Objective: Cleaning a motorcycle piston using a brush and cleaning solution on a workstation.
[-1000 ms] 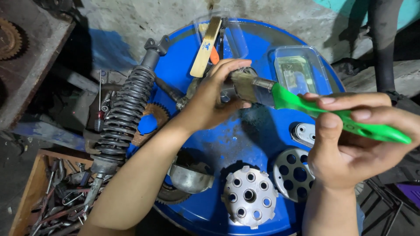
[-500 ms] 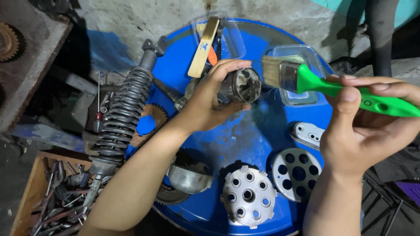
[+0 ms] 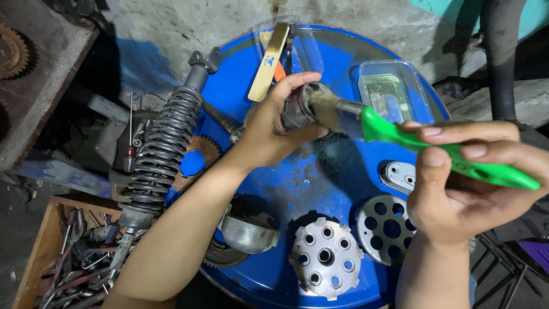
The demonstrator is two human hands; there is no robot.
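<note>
My left hand (image 3: 273, 127) grips a dark cylindrical metal part (image 3: 297, 106) above a blue drum top (image 3: 286, 183). My right hand (image 3: 463, 180) holds a paintbrush with a green handle (image 3: 440, 151). The brush's bristles (image 3: 331, 111) press against the open end of the cylindrical part. Both hands hover over the middle of the drum.
On the drum lie a perforated clutch hub (image 3: 324, 257), a round holed plate (image 3: 389, 229), a small metal cover (image 3: 398, 174), a metal bowl-shaped piece (image 3: 247, 232), a clear plastic tray (image 3: 392, 91) and a wooden stick (image 3: 269, 63). A coil shock absorber (image 3: 160, 154) leans at left above a wooden box of tools (image 3: 63, 263).
The brush had been lifted away from the cylindrical part half a second ago; it has now swung back left, with its bristles against the part's open end.
</note>
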